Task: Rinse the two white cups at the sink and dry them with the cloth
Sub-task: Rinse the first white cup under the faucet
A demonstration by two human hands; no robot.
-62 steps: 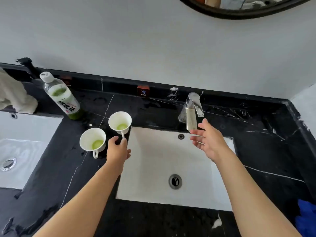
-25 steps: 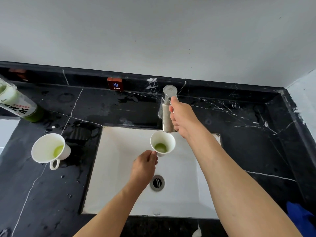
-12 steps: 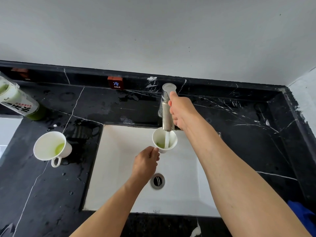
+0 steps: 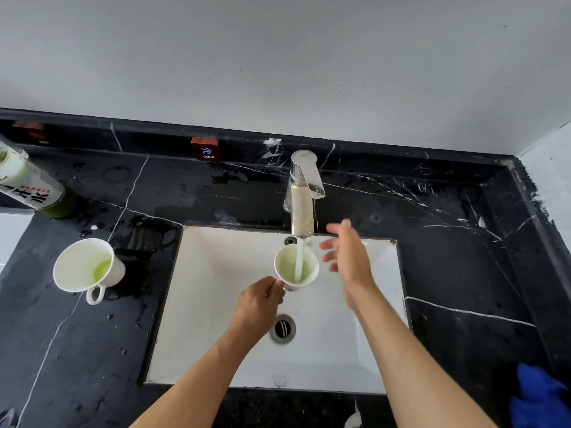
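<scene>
So closest in, a blue cloth sits at the bench's right edge. Left hand pinches a white cup by its handle over the sink, water running into it from the tap. Right hand hovers beside it, fingers spread, holding nothing. Second cup stands on the bench to the left, bottle behind it.

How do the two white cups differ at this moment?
The cup under the tap is held over the sink by the left hand; the cup on the counter stands untouched. Running water is filling the held cup with pale, diluted green; the counter cup holds only a small, brighter green puddle. The counter cup's handle shows; the held cup's is hidden. Both are white.
</scene>
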